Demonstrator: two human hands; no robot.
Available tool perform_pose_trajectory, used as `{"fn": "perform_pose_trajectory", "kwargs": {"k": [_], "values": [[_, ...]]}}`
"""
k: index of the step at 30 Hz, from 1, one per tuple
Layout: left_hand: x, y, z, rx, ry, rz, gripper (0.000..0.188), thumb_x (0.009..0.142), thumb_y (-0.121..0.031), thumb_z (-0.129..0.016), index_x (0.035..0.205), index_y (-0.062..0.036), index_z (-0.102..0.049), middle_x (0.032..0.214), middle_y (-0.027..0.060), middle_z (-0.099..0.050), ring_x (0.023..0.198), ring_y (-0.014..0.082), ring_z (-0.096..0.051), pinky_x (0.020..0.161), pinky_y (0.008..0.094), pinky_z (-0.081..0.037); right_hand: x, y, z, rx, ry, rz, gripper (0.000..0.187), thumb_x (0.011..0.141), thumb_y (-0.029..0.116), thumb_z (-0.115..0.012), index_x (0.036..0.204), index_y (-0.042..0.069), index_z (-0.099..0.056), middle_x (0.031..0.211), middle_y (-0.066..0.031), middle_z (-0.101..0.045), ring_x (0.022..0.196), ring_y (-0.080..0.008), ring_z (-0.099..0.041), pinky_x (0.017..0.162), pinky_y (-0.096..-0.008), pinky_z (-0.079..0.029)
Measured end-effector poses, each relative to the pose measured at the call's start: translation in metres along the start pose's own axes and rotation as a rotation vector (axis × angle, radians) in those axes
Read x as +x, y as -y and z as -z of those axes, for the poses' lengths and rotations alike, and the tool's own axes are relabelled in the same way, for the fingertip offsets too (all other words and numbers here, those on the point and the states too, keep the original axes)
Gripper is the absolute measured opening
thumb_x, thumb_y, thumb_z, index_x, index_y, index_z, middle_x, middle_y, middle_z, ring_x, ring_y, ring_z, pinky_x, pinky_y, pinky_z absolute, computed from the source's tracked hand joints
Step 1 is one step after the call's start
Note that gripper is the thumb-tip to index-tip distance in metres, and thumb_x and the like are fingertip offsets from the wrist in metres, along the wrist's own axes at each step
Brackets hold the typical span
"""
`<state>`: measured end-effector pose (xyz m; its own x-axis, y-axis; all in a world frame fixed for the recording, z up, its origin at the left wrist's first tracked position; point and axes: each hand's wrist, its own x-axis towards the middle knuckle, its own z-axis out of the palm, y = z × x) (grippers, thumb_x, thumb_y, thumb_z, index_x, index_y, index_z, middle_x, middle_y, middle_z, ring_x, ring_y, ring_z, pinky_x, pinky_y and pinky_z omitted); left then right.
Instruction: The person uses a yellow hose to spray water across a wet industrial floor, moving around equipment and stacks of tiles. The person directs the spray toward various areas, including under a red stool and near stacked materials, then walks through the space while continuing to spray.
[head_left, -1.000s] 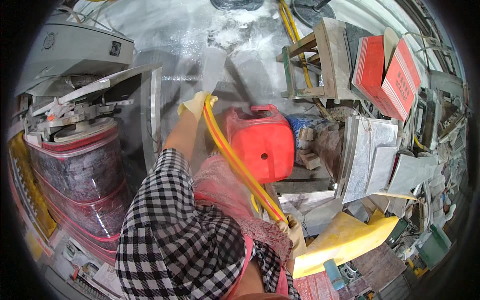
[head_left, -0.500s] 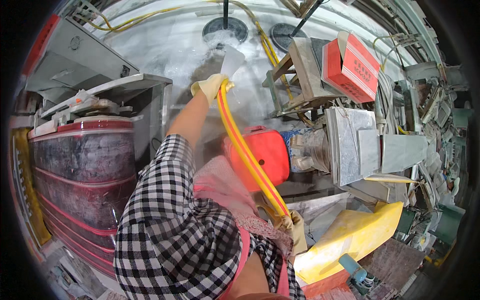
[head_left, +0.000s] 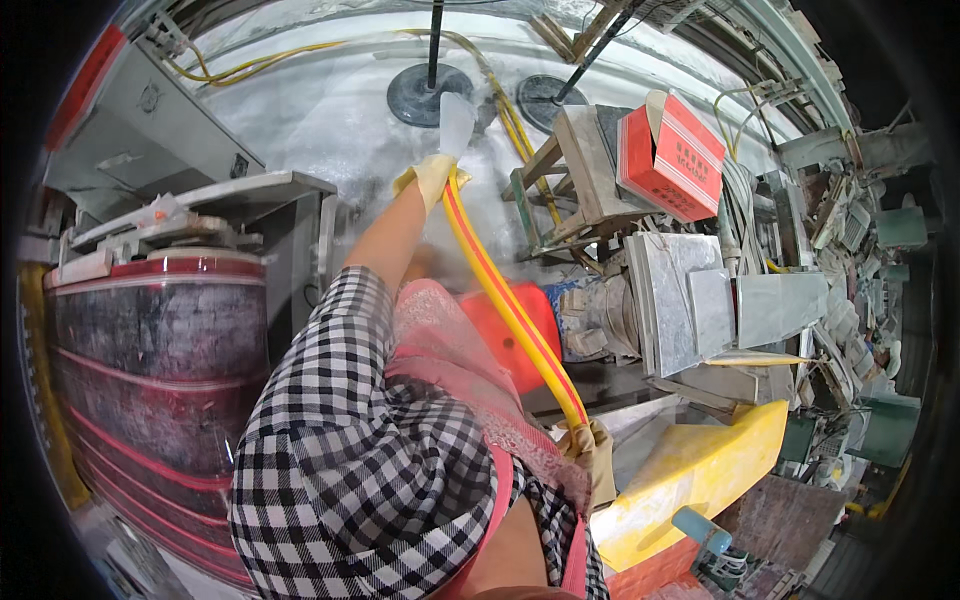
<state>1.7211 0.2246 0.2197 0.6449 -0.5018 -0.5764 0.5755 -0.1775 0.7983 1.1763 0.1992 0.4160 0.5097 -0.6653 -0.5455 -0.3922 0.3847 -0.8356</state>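
Left grip [head_left: 433, 180]: gloved, clenched around the yellow hose [head_left: 509, 300] just behind its forward end, with the arm stretched ahead.
Right grip [head_left: 594, 452]: gloved, low beside the waist, grasping the same hose at the lower end of its visible run.
Hose: held clear of the floor [head_left: 340, 120], spanning the two hands.
Long axis: a gentle bow, sloping from the left grip back toward the body and rightward to the right grip.
Nearer hand: the left, close to the outlet; the right is well apart from it.
Pale stream [head_left: 457, 122]: probably water, fanning forward from the left grip toward a black round base [head_left: 407, 98].
Red plastic body [head_left: 510, 355]: beneath the hose and partly hidden by it.
Red-and-white box [head_left: 672, 160]: on the wooden stand [head_left: 590, 170], by its right edge, flap raised; contents cannot be seen.
Dark red-banded tub [head_left: 155, 335]: left of the person, with assorted pieces over its top edge; its inside is hidden.
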Motion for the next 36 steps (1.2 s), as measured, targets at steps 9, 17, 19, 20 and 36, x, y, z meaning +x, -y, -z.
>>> {"fn": "perform_pose_trajectory", "kwargs": {"k": [9,17,19,20,36], "values": [[0.166,-0.040,-0.020,0.245,-0.036,0.113,0.036,0.089,-0.034,-0.051,0.080,-0.0038,-0.069,0.072,0.0099,-0.071,0.065,0.0189,-0.065,0.061,0.0337,-0.048,0.103,0.058,-0.073,-0.027,-0.068,-0.239,0.043,0.087,0.043,-0.069,0.087,0.001,-0.059,0.064,-0.0032,-0.061,0.056,-0.0089,-0.052,0.052,-0.0223,-0.039],[0.322,-0.101,-0.030,0.808,0.230,-0.133,0.029,0.091,-0.025,-0.055,0.084,-0.0002,-0.068,0.078,0.0118,-0.069,0.065,0.0198,-0.065,0.059,0.0341,-0.051,0.243,0.159,-0.133,-0.058,-0.127,-0.366,0.056,0.082,0.057,-0.068,0.087,0.002,-0.065,0.069,0.0024,-0.057,0.061,-0.0057,-0.047,0.054,-0.0214,-0.033],[0.342,-0.129,-0.050,0.727,0.437,-0.057,0.031,0.092,-0.024,-0.050,0.084,-0.0004,-0.068,0.075,0.0095,-0.067,0.064,0.0173,-0.063,0.058,0.0324,-0.050,0.260,0.179,-0.136,-0.085,-0.118,-0.499,0.063,0.078,0.063,-0.069,0.086,0.000,-0.064,0.069,0.0024,-0.057,0.063,-0.0063,-0.048,0.057,-0.0214,-0.035],[0.349,-0.139,-0.067,0.578,0.550,0.020,0.032,0.092,-0.025,-0.049,0.083,-0.0006,-0.068,0.074,0.0086,-0.067,0.064,0.0161,-0.062,0.058,0.0312,-0.049,0.262,0.188,-0.143,-0.091,-0.144,-0.380,0.064,0.076,0.063,-0.071,0.084,0.000,-0.063,0.071,0.0021,-0.057,0.062,-0.0061,-0.047,0.056,-0.0215,-0.034],[0.391,-0.259,-0.297,0.517,0.736,0.188,0.031,0.091,-0.021,-0.051,0.088,0.0073,-0.062,0.076,0.0146,-0.064,0.056,0.0164,-0.058,0.049,0.0248,-0.046,0.299,0.225,-0.175,0.010,-0.349,-0.412,0.050,0.074,0.047,-0.078,0.084,0.000,-0.062,0.074,-0.0027,-0.062,0.068,-0.0098,-0.056,0.064,-0.0224,-0.042]]}}
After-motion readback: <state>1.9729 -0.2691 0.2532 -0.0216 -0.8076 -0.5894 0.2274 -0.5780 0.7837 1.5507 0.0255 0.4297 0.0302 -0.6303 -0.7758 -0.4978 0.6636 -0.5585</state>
